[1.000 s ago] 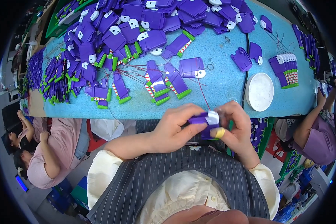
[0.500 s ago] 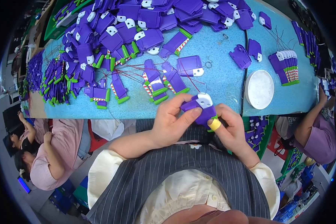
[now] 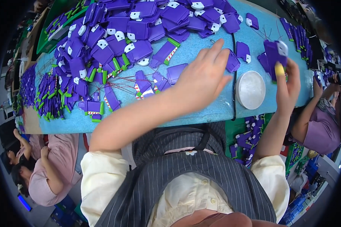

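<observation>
My right hand (image 3: pixel 288 81), a yellow band on its thumb, grips a purple plastic piece with a white corner (image 3: pixel 272 53). That piece is over the neat stack at the table's right, mostly hiding it. My left hand (image 3: pixel 205 75) is raised over the middle of the table, slightly blurred, its fingers stretched and nothing seen in them. Just past its fingertips lies a loose purple shell (image 3: pixel 233 62). Beside that, to the right, another purple shell with a white corner (image 3: pixel 243 52) lies on the blue surface. Part of a flat purple piece (image 3: pixel 175 73) shows left of my left hand.
A white round bowl (image 3: pixel 251 90) stands between my hands, beside a black cable (image 3: pixel 234 102). Purple shells (image 3: pixel 140 30) are heaped at the back left. Nearer lie purple-and-green pieces with red wires (image 3: pixel 110 97). A green bin (image 3: pixel 250 140) is below the table edge. People sit at both sides.
Both hands have parted from the shared purple piece. My right hand has carried it right to the stack; my left hand has moved up toward the loose shells. The view has shifted slightly.
</observation>
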Available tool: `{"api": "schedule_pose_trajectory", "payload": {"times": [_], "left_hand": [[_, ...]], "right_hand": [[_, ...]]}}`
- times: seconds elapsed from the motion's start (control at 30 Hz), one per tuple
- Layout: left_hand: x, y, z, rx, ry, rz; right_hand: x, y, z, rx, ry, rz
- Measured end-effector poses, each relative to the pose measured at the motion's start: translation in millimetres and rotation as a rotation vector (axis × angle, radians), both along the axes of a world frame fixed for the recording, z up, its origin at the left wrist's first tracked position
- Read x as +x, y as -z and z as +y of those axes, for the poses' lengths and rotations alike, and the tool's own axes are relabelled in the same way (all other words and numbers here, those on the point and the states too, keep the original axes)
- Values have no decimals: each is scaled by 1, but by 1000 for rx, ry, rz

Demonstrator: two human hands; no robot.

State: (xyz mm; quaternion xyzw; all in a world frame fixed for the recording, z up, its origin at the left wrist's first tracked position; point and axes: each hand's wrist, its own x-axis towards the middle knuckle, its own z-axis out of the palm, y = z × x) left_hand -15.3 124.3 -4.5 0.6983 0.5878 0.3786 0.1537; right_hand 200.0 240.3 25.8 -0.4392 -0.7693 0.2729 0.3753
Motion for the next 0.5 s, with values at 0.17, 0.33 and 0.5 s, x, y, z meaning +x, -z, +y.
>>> {"api": "schedule_pose_trajectory", "payload": {"times": [0.17, 0.33, 0.5], "left_hand": [[18, 35, 60, -103, -2, 245], [17, 38, 61, -94, 0, 295], [18, 36, 36, 83, -7, 12]], "right_hand": [[31, 54, 72, 337, -141, -343], [46, 69, 80, 140, -171, -200], [81, 79, 100, 220, -49, -234]]}}
